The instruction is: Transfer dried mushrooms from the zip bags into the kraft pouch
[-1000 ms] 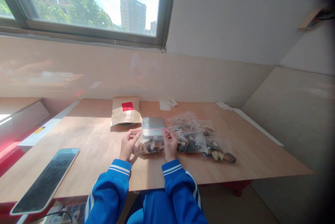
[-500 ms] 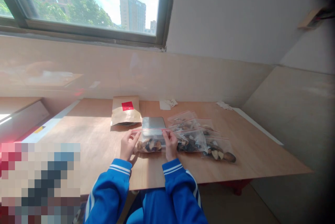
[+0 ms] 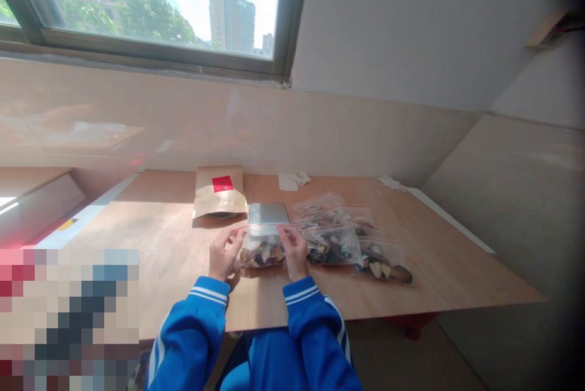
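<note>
A clear zip bag point(image 3: 262, 248) with a red seal strip holds dark and pale dried pieces. It stands on the wooden table point(image 3: 159, 245) in front of me. My left hand point(image 3: 223, 255) pinches the bag's top left corner. My right hand point(image 3: 295, 252) pinches the top edge nearer the right end. Both wrists wear blue sleeves with white stripes. Just behind the bag lies a small silver scale point(image 3: 268, 214).
Several filled zip bags point(image 3: 351, 245) lie overlapped to the right. A brown paper pouch point(image 3: 219, 192) with a red label leans behind the scale. Crumpled white paper point(image 3: 292, 181) lies near the wall. A blurred patch covers the lower left. The table's front edge is close to me.
My right hand has slid a little leftward along the bag's seal. The bag has tipped slightly toward me; my left hand stays at its corner.
</note>
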Demonstrator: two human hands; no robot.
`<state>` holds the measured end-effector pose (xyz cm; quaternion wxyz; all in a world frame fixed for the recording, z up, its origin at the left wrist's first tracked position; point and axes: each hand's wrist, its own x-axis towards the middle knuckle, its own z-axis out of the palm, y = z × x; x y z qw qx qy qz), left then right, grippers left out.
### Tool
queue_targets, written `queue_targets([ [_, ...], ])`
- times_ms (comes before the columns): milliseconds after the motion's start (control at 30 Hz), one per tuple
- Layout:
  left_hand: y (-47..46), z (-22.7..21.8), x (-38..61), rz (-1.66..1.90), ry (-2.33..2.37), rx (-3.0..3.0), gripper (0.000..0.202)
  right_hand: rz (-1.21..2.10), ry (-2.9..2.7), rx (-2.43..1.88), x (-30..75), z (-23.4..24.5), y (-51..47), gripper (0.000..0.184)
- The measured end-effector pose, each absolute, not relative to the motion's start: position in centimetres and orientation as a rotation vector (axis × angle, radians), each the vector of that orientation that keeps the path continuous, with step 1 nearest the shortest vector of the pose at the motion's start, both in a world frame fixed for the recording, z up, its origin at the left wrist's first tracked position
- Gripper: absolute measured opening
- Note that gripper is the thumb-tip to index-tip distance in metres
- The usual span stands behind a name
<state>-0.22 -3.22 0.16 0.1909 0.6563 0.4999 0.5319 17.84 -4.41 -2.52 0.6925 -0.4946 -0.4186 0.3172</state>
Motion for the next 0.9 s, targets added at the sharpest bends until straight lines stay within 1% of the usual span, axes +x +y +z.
queue_targets([
  [300, -3.1, 0.14, -0.22, 1.519, 1.368, 1.721, 0.027, 0.697, -0.936, -1.115, 17.7, -1.72, -4.67, 0.033],
  [633, -2.63, 0.77, -0.03, 1.355, 1.029, 1.371, 0.032, 0.718, -0.917, -1.075, 17.52, -1.8, -4.55, 0.031],
  [900, -2.62, 0.69, 0.03, 1.369, 1.063, 1.381, 0.029, 0.652, -0.93, -1.114, 17.76, -2.19, -4.4, 0.03],
])
